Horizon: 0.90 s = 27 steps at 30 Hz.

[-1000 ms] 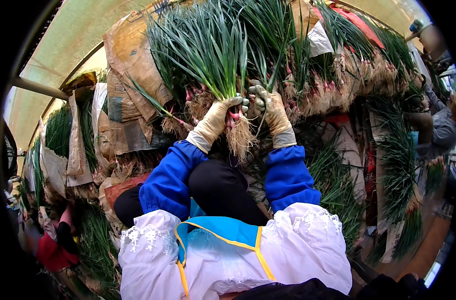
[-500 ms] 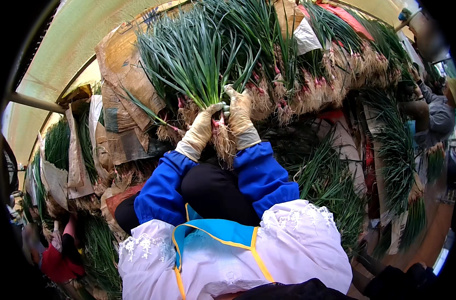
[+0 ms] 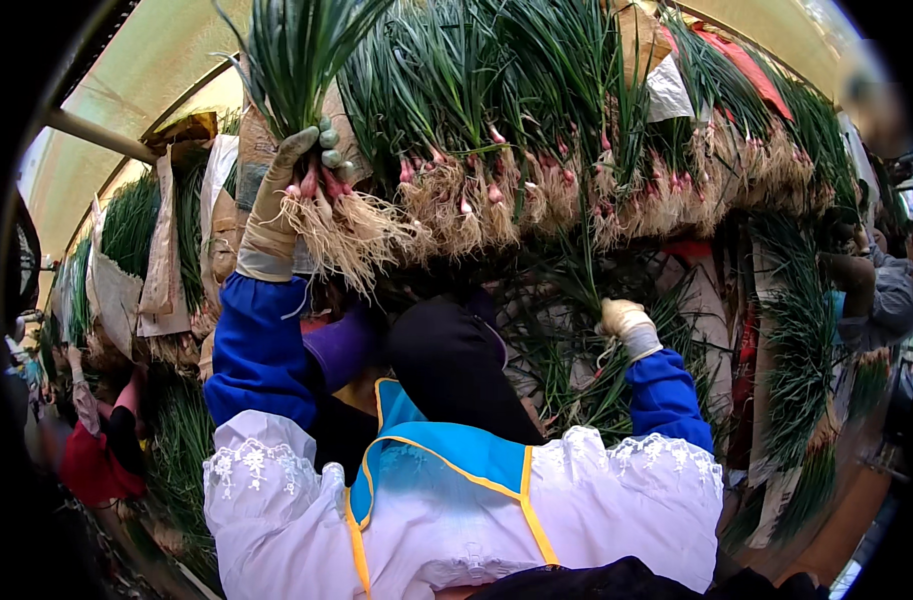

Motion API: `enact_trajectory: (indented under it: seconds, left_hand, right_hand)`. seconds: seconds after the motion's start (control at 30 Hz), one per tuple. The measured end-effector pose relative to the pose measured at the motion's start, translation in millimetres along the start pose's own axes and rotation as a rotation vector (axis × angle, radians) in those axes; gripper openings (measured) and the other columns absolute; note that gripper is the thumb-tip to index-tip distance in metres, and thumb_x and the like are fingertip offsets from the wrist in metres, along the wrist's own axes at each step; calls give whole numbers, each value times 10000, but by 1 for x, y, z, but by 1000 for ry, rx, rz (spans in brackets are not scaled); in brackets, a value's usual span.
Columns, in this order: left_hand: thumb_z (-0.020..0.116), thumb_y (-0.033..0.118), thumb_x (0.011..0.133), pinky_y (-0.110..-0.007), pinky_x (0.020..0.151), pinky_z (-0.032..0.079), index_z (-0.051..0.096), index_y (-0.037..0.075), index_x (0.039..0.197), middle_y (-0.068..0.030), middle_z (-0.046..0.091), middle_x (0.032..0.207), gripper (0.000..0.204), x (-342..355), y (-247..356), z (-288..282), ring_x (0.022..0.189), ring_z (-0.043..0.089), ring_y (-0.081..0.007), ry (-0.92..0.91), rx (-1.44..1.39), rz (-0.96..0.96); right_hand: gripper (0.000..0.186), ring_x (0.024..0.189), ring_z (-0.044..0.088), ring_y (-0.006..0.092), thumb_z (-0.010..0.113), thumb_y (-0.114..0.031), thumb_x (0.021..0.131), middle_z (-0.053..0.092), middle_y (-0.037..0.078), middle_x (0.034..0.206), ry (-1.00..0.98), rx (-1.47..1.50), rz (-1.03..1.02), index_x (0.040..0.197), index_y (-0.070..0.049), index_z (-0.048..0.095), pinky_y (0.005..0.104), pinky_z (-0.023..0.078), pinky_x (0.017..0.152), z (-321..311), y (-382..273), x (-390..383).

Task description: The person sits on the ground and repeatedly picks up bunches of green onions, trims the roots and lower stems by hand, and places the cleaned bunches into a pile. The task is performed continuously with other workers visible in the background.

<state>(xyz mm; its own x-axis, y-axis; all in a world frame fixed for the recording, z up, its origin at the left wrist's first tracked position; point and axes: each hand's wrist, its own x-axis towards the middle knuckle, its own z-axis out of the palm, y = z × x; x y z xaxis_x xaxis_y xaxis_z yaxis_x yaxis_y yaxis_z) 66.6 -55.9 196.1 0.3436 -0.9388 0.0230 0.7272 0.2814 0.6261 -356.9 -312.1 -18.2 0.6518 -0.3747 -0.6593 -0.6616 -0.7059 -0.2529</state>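
In my gloved left hand (image 3: 289, 190), raised at upper left, is a bunch of spring onions (image 3: 302, 60). Its green leaves point up, and its pink bulbs and pale, stringy roots hang below the glove. The glove is cream, with greenish fingertips wrapped around the stalks. Lower on the right, my gloved right hand (image 3: 627, 325) is closed over the leaf pile. Thin green spring onion leaves (image 3: 589, 270) run up from its fingertips; how many it grips is hard to see. Both forearms wear blue sleeves.
Ahead lies a long row of spring onions (image 3: 477, 190), roots toward me. Loose green leaves (image 3: 617, 385) are heaped below my right hand. Brown and white sacks (image 3: 167, 250) stand at left. A person in red (image 3: 112, 460) is at lower left, another in grey (image 3: 882, 290) at right.
My hands were together on the bunch and have parted. The left has carried it up and leftward; the right has swung down and to the right. The view has shifted slightly.
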Motion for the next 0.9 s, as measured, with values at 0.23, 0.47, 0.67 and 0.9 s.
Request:
enact_trajectory:
  seconds: [0.23, 0.47, 0.67, 0.9]
  left_hand:
    - [612, 170, 820, -319, 729, 473, 545, 58, 930, 2, 542, 747, 171, 0, -43, -47, 644, 522, -116, 356, 15, 71]
    - [604, 35, 784, -401, 790, 510, 568, 57, 1005, -86, 629, 930, 225, -7, -111, -80, 811, 618, -190, 456, -361, -17]
    - [549, 127, 841, -608, 902, 358, 536, 164, 1133, -112, 512, 1213, 294, -18, -98, -64, 1045, 533, -293, 167, -401, 154]
    - [490, 150, 887, -389, 834, 426, 534, 150, 1162, 12, 527, 771, 278, -5, -126, -74, 629, 467, -116, 24, -639, 89]
  right_hand:
    - [847, 1197, 363, 305, 718, -322, 660, 385, 169, 1283, 1103, 197, -383, 1323, -44, 271, 405, 336, 965, -104, -188, 49]
    - [944, 1061, 490, 328, 722, -139, 597, 321, 179, 1320, 863, 494, -259, 1378, -196, 195, 371, 451, 851, -160, -251, 124]
    - [752, 1014, 552, 261, 515, 132, 693, 453, 259, 1170, 370, 1721, -931, 1348, -34, 185, 304, 512, 788, -216, -176, 84]
    - [609, 1037, 496, 273, 539, -100, 811, 462, 207, 1180, 519, 697, -217, 1336, -23, 239, 362, 429, 879, -219, -51, 125]
